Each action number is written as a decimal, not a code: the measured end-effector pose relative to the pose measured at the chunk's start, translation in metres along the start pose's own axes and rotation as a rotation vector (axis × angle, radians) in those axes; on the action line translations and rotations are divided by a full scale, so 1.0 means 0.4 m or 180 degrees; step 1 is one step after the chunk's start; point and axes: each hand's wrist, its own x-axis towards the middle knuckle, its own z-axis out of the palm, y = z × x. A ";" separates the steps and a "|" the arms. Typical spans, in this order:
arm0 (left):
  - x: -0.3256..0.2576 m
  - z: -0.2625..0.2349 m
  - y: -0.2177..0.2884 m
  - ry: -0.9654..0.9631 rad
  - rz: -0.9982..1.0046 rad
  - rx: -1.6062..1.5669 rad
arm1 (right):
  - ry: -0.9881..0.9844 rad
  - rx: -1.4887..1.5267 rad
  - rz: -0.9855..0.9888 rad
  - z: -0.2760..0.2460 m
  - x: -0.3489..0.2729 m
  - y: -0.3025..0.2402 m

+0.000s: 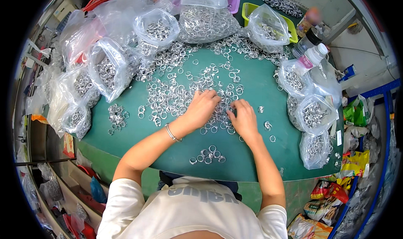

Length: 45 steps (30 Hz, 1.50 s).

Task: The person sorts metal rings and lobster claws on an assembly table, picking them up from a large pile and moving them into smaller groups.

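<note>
Many small silver metal rings [176, 92] lie spread over a green table [260, 87]. My left hand [202, 108] rests palm down on the rings in the middle, fingers bent among them; a thin bracelet circles its wrist. My right hand [242, 118] lies beside it, fingertips pinching at a ring near the left hand. Whether a ring sits between the fingers is too small to tell. A small cluster of rings [207, 156] lies near the table's front edge, below both hands. Another small heap of rings [116, 116] sits at the left.
Clear plastic bags full of rings [107, 69] crowd the left and back of the table, more bags [312, 113] stand at the right. A white-capped bottle [312, 56] and a yellow tray [252, 8] stand at the back right. Packets and bags lie on the floor at the right.
</note>
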 end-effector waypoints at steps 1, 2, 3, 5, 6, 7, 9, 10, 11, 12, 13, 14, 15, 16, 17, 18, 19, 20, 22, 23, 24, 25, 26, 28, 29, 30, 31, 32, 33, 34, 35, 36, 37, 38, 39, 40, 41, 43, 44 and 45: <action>-0.010 0.002 -0.014 0.0260 0.0027 -0.0174 | -0.0077 -0.0007 0.0075 -0.015 0.001 0.002; -0.017 -0.010 -0.020 0.0232 -0.0023 -0.0204 | -0.0140 -0.0017 0.0157 -0.029 0.002 0.010; -0.025 -0.026 -0.023 0.0205 -0.0071 -0.0236 | -0.0219 0.0147 0.0304 -0.037 0.000 0.023; -0.032 -0.032 -0.028 0.0287 -0.0182 -0.0462 | -0.0252 0.0083 0.0285 -0.055 -0.007 0.029; -0.031 -0.024 -0.028 0.0488 -0.0114 -0.0301 | -0.0139 -0.0050 0.0174 -0.053 -0.004 0.027; -0.024 -0.011 -0.022 0.0674 -0.0019 -0.0156 | -0.0064 0.0054 0.0056 -0.048 0.002 0.023; -0.014 -0.001 -0.019 0.0626 0.0035 0.0017 | 0.0085 0.0262 -0.0180 -0.022 0.023 0.001; -0.008 -0.007 -0.022 0.0392 0.0037 -0.0042 | 0.0196 0.0167 -0.0349 -0.006 0.029 -0.019; 0.001 -0.015 -0.028 0.0156 0.0044 -0.0101 | 0.0183 0.0143 -0.0307 0.005 0.033 -0.026; 0.009 -0.019 -0.035 -0.0081 0.0057 -0.0160 | 0.0173 0.0117 -0.0261 0.012 0.036 -0.028; 0.008 -0.020 -0.049 -0.0004 0.0049 -0.0406 | 0.0189 0.0148 -0.0191 0.014 0.036 -0.026; 0.004 -0.023 -0.059 0.0143 0.0041 -0.0605 | 0.0209 0.0178 -0.0118 0.008 0.031 -0.017; 0.001 -0.028 -0.069 0.0287 0.0038 -0.0805 | 0.0232 0.0207 -0.0040 0.002 0.024 -0.006; -0.004 -0.031 -0.079 0.0429 0.0031 -0.1009 | 0.0359 0.0219 0.0024 -0.005 0.016 0.001; -0.003 -0.034 -0.094 0.0549 -0.0035 -0.1489 | 0.0370 0.0196 0.0138 -0.015 0.007 0.005; -0.008 -0.039 -0.099 0.0534 -0.0264 -0.1734 | 0.0381 0.0173 0.0251 -0.023 0.001 0.002; -0.005 -0.065 -0.087 0.0498 -0.0478 -0.1986 | 0.0389 0.0221 0.0343 -0.029 -0.002 -0.007; -0.003 -0.082 -0.078 0.0459 -0.0697 -0.2233 | 0.0471 0.0252 0.0099 -0.028 0.004 -0.023; -0.009 -0.088 -0.085 0.0300 -0.0762 -0.2259 | 0.0627 0.0321 -0.0397 -0.012 0.029 -0.069; -0.013 -0.085 -0.093 0.0367 -0.0620 -0.2113 | 0.0282 0.0145 -0.0324 -0.009 0.031 -0.080; -0.018 -0.081 -0.102 0.0434 -0.0478 -0.1968 | 0.0275 -0.0066 -0.0209 -0.008 0.028 -0.075; -0.023 -0.076 -0.116 0.0527 -0.0354 -0.1652 | 0.0270 -0.0266 -0.0116 -0.006 0.028 -0.062; -0.028 -0.070 -0.130 0.0618 -0.0229 -0.1336 | 0.0264 -0.0467 -0.0023 -0.009 0.027 -0.050; -0.030 -0.072 -0.134 0.0615 -0.0015 -0.0844 | 0.0459 -0.0665 0.0461 -0.021 0.014 -0.038; -0.030 -0.078 -0.120 0.0523 0.0070 -0.0667 | 0.0554 -0.0670 0.0469 -0.020 0.012 -0.042; -0.029 -0.083 -0.106 0.0432 0.0151 -0.0489 | 0.0645 -0.0674 0.0473 -0.018 0.014 -0.051; -0.028 -0.084 -0.090 0.0094 0.0312 -0.0357 | 0.0625 -0.0279 0.0176 -0.011 0.023 -0.064; -0.026 -0.076 -0.090 0.0048 0.0341 -0.0152 | 0.0602 0.0117 -0.0125 -0.001 0.036 -0.079; -0.028 -0.061 -0.095 0.0002 0.0365 0.0053 | 0.0308 0.0241 -0.0187 0.006 0.046 -0.096; -0.026 -0.052 -0.100 -0.0041 0.0407 0.0265 | 0.0131 -0.0182 -0.0351 0.012 0.053 -0.100; -0.028 -0.049 -0.109 0.0027 0.0385 0.0156 | 0.0100 -0.0374 -0.0398 0.020 0.059 -0.087; -0.035 -0.049 -0.116 0.0164 0.0360 -0.0004 | 0.0066 -0.0567 -0.0446 0.025 0.060 -0.072; -0.042 -0.052 -0.123 0.0316 0.0312 -0.0164 | 0.0103 -0.0589 -0.0366 0.023 0.056 -0.060; -0.050 -0.058 -0.128 0.0469 0.0263 -0.0324 | 0.0140 -0.0612 -0.0288 0.019 0.050 -0.048; -0.061 -0.066 -0.131 0.0478 0.0146 -0.0042 | 0.0175 -0.0634 -0.0210 0.017 0.044 -0.043; -0.062 -0.072 -0.124 0.0567 0.0073 -0.0017 | 0.0299 -0.0571 -0.0065 0.015 0.038 -0.045; -0.063 -0.076 -0.116 0.0656 -0.0004 0.0009 | 0.0421 -0.0505 0.0077 0.014 0.028 -0.050; -0.068 -0.069 -0.095 0.0635 0.0003 0.0025 | 0.0592 -0.0081 0.0140 0.017 0.027 -0.066; -0.070 -0.055 -0.079 0.0525 0.0087 0.0015 | 0.0458 -0.0039 0.0163 0.017 0.033 -0.088; -0.069 -0.042 -0.065 0.0416 0.0168 0.0006 | 0.0322 -0.0259 0.0156 0.027 0.036 -0.093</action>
